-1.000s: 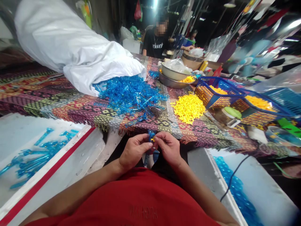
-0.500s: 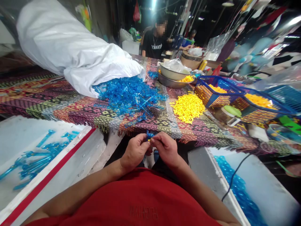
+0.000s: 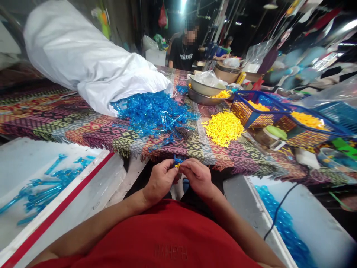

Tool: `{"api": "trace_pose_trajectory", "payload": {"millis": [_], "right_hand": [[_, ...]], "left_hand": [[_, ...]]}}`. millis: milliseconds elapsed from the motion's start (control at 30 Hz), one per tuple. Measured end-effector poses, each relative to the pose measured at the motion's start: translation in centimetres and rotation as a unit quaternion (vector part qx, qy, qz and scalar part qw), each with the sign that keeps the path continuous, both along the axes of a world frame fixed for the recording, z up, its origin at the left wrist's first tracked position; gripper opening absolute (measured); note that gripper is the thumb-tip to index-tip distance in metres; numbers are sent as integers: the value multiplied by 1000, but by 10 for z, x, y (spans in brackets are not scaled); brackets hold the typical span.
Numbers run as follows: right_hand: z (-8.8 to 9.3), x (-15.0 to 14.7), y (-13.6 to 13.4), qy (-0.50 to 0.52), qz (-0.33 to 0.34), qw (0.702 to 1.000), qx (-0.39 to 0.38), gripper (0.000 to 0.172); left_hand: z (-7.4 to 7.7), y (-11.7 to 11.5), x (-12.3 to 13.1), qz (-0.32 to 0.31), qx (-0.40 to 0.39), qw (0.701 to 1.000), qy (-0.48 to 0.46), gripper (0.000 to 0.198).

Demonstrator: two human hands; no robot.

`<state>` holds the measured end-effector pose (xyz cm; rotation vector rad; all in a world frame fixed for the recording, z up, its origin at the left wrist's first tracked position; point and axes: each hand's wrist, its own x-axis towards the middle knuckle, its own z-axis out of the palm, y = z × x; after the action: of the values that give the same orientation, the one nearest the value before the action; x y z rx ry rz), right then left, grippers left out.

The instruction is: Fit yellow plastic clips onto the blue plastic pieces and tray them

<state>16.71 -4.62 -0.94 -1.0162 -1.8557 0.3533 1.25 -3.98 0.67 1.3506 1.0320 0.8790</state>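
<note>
My left hand [image 3: 160, 182] and my right hand [image 3: 197, 177] meet in front of my belly, just below the table edge. Between their fingertips they pinch a small translucent blue plastic piece [image 3: 178, 160] with a tiny yellow plastic part [image 3: 177, 166] at it. The fingers hide most of the blue piece, and I cannot tell how the two parts join. Beyond my hands, a heap of blue plastic pieces [image 3: 156, 115] spills from a white sack [image 3: 97, 63] onto a woven patterned cloth [image 3: 83, 119]. A loose yellow pile [image 3: 223, 128] lies to its right.
Blue mesh baskets [image 3: 258, 111] hold yellow parts at right, beside stacked metal bowls [image 3: 203, 91]. White trays at my left [image 3: 36, 190] and right [image 3: 295, 219] hold blue pieces. A black cable [image 3: 279, 212] crosses the right tray. A co-worker [image 3: 184, 52] sits across the table.
My hands have shifted slightly closer together around the blue piece, and the yellow part now shows less. The view has tilted a little, with the sack and baskets shifting slightly.
</note>
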Motion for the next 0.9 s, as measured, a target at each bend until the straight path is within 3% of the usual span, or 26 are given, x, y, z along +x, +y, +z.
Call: {"api": "trace_pose_trajectory", "payload": {"millis": [200,433,700,900], "right_hand": [[-4,2,3,-26,1,998,50,12],[-7,-3,3,-31,0,998,49,11],[-8,0,4,-76,-13,991,108,15],[-11,1,5,-119,-10,986,117,15]], "left_hand": [[-4,0,-3,-6,81,995,48,18],[-6,0,-3,4,6,1000,-4,20],[-6,5,-2,4,82,995,55,17],[2,6,1,9,50,996,79,15]]}}
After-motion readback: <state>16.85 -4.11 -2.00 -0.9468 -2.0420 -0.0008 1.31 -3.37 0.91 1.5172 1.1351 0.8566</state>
